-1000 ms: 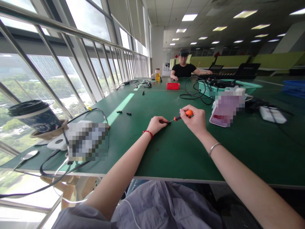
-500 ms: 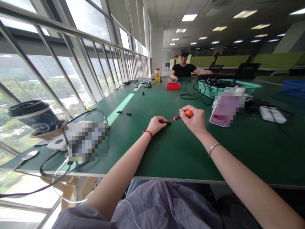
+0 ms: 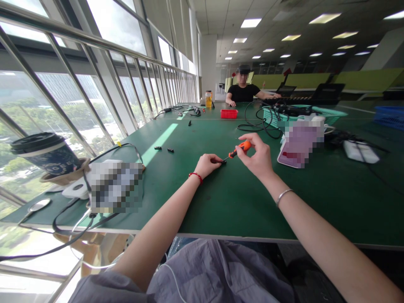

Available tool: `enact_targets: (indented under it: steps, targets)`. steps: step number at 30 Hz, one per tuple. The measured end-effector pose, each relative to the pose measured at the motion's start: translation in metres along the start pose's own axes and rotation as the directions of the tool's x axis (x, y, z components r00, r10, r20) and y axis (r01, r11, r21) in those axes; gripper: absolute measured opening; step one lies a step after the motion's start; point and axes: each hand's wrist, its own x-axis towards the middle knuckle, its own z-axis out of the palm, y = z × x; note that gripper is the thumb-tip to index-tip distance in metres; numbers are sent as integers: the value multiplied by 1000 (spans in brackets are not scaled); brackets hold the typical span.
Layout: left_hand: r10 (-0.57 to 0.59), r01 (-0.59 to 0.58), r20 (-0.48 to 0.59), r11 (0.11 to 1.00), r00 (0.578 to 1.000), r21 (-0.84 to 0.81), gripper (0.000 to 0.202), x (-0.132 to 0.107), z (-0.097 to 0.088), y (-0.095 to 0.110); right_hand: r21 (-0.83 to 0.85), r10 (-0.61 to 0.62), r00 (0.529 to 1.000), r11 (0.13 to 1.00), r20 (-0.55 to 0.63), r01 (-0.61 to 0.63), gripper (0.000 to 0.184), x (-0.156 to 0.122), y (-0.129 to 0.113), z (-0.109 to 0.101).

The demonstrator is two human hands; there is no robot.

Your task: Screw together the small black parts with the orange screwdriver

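My right hand (image 3: 257, 158) pinches a small screwdriver with an orange handle (image 3: 240, 148), its tip slanting down and left. The tip meets a small black part (image 3: 222, 161) that my left hand (image 3: 206, 164) pins with closed fingers against the green table (image 3: 240, 198). Most of the part is hidden under my left fingers. A red cord circles my left wrist and a silver bangle my right.
A lidded coffee cup (image 3: 47, 156), cables and a blurred device (image 3: 116, 186) lie at the left edge. Two small black parts (image 3: 164, 149) rest further out. A pink blurred object (image 3: 299, 143), a teal basket (image 3: 284, 113) and a red tray (image 3: 229, 113) stand beyond. A person (image 3: 243, 90) sits at the far end.
My right hand's fingers have shifted along the screwdriver handle, so more of the orange handle shows and it tilts more steeply. My left hand has stayed put.
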Motion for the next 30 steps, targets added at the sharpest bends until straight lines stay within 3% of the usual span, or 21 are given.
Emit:
enact_targets:
  steps: [7, 13, 20, 26, 30]
  targets:
    - [5, -5, 10, 1000, 1000, -3, 17, 1, 1, -3, -37, -16, 1000, 999, -3, 16, 15, -1, -1, 0]
    - [6, -6, 0, 1000, 1000, -1, 15, 2, 0, -3, 36, -87, 996, 995, -30, 88, 34, -2, 0, 2]
    - [3, -3, 12, 1000, 1000, -13, 17, 0, -1, 1, -26, -13, 1000, 1000, 19, 14, 19, -1, -1, 0]
    - [-2, 2, 14, 1000, 1000, 5, 16, 0, -1, -1, 43, -95, 995, 994, -20, 96, 36, -2, 0, 2]
    - [15, -15, 14, 1000, 1000, -14, 17, 0, 0, -2, -8, -57, 998, 998, 7, 57, 22, -2, 0, 1]
